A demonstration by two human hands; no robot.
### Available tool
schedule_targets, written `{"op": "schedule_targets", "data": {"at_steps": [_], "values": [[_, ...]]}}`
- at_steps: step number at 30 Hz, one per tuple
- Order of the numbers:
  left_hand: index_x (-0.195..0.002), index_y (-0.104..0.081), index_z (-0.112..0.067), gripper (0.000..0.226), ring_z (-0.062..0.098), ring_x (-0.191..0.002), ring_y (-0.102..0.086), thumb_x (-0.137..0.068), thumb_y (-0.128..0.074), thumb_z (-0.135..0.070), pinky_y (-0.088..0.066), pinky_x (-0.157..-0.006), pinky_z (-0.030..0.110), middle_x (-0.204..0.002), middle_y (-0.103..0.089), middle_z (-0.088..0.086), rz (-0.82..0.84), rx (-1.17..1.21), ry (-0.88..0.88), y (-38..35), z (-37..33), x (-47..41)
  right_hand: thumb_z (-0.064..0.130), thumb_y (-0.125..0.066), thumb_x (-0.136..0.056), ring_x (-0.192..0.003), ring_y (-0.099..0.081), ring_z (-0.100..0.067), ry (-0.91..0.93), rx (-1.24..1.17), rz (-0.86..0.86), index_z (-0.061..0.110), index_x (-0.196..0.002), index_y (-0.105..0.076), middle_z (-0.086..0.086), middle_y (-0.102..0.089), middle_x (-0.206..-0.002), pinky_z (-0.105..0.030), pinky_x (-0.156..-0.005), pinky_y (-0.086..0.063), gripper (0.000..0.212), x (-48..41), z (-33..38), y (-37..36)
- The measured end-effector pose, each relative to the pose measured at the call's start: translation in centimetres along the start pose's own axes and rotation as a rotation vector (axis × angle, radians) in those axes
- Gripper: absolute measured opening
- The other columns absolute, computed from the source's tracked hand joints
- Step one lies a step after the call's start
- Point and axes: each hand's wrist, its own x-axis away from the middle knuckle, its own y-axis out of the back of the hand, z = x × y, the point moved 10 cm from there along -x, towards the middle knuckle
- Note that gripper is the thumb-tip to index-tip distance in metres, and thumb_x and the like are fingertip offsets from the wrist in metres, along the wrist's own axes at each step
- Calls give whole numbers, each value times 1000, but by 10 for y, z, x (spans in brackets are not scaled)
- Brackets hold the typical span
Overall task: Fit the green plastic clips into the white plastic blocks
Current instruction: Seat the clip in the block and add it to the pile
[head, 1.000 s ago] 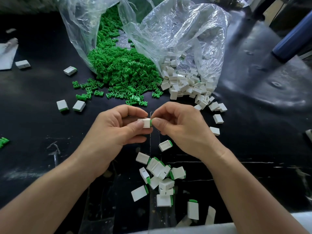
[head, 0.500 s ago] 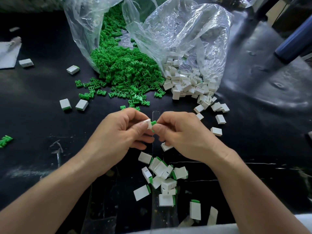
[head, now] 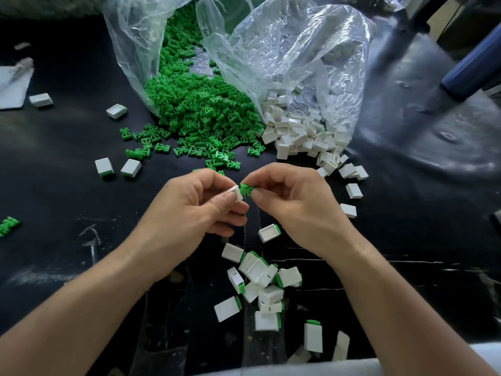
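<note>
The black table [head: 54, 191] bears two clear bags [head: 298, 50] at twelve o'clock, spilling green clips [head: 206, 115] and, just right, white blocks [head: 298, 134]. Clipped blocks [head: 260, 278] heap at six; loose blocks [head: 104, 166] lie at ten.

The clip pile [head: 206, 115] lies left of the block pile [head: 298, 134] (both spilling from bags [head: 292, 50]), fitted blocks [head: 257, 270] nearer.

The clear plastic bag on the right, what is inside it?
Small white plastic blocks fill the mouth of the clear crinkled bag and spill onto the black table. Deeper in, crumpled film hides the rest.
</note>
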Motion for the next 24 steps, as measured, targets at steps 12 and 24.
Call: {"op": "schedule_targets", "data": {"at_steps": [12,24], "values": [[-84,-62,-8,8,20,-68,-70,-83,-55,-11,-56,-56,23,-78,-72,8,13,17,-35,-1,-6,1,16,-63,-85,-62,-57,-6,-70,-26,31,29,-72,-60,9,-62,-64,-31,-63,-49,19,0,-7,-7],[-84,-62,-8,8,20,-67,-70,-86,-55,-8,-57,-58,26,-76,-73,8,27,-6,-23,-2,-1,0,15,-52,-91,-66,-54,-24,14,149,76,24,-71,-49,-6,-59,-68,-43,-66,-47,22,4,8,-8]]}}
